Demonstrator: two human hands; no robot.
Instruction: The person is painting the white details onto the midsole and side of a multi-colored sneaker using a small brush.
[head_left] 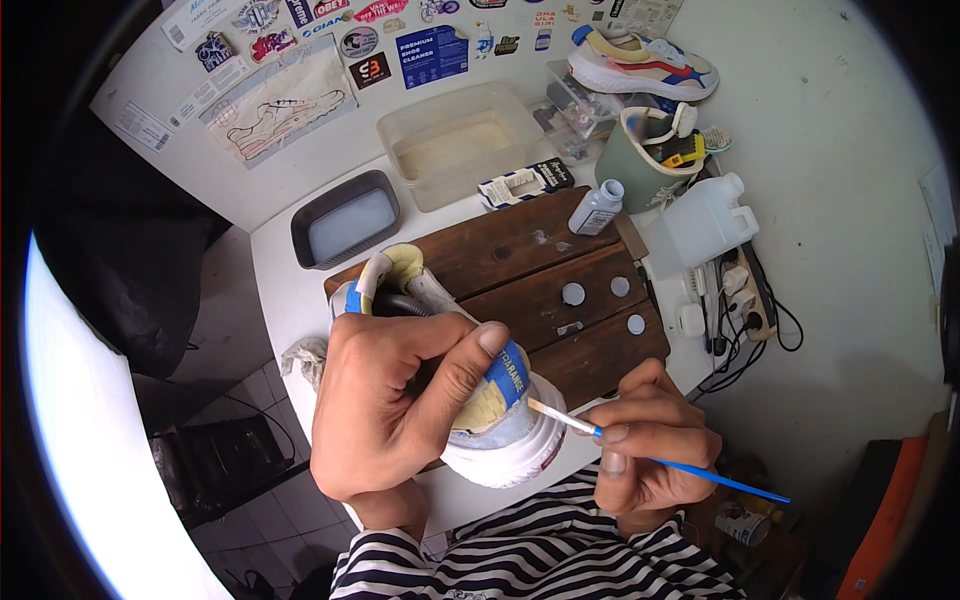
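Observation:
My left hand (400, 400) is closed around a sneaker (510, 440), held toe toward me over the near edge of the wooden board. Blue and yellowish masking tape (508, 374) covers parts of its upper; the sole at the toe is white. My fingers hide much of the shoe's middle. In my right hand (655, 440) a thin paintbrush (700, 479) with a blue handle is pinched between thumb and fingers. Its pale bristles meet the light-coloured toe area beside the tape, or lie very near it; I cannot tell which.
On the dark wooden board (490, 250) stand an uncapped bottle (597, 208) and small round caps (573, 293). Behind are a grey tray (345, 220) of cloudy liquid and a clear plastic tub (460, 140). At right are a white jug (705, 222), a brush bucket (640, 160) and a power strip (757, 300) with cables.

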